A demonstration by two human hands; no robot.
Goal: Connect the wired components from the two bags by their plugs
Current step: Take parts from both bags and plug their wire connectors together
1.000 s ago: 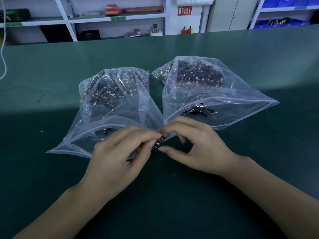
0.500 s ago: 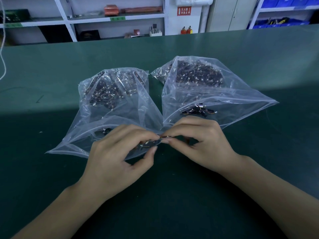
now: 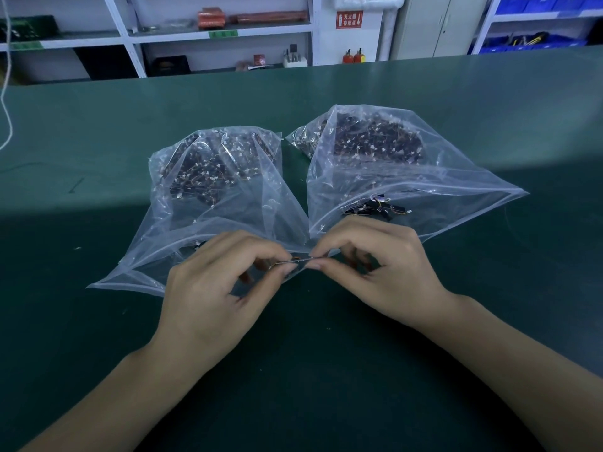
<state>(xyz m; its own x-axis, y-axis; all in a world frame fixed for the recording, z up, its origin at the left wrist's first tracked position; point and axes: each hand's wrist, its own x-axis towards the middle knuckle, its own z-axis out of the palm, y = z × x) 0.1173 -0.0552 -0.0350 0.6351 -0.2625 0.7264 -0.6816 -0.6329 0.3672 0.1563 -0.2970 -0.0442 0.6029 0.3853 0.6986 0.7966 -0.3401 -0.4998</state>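
- Head view, and both hands meet just in front of the bag mouths: the left hand (image 3: 212, 288) pinches one end of a thin wired piece (image 3: 295, 261) between thumb and forefinger, other fingers curled under.
- Right hand (image 3: 375, 272) pinches the other end the same way, fingertips almost touching the left's.
- A second ago the two held a small dark part close together between the fingertips; now the wire runs out in a short taut line between the two pinches. That reads like the plugs have gone together, or are being pressed home — the joint itself is too small to tell.
- Just beyond the left hand lies the left bag (image 3: 208, 203), mouth open toward the person, dark wired components heaped at its far end.
- Beyond the right hand, the right bag (image 3: 408, 177), likewise open, a few loose pieces near its mouth.
- Under it all, the green table (image 3: 98, 125); shelves (image 3: 222, 31) well beyond.
- One pair looks about done; plenty left in both bags.
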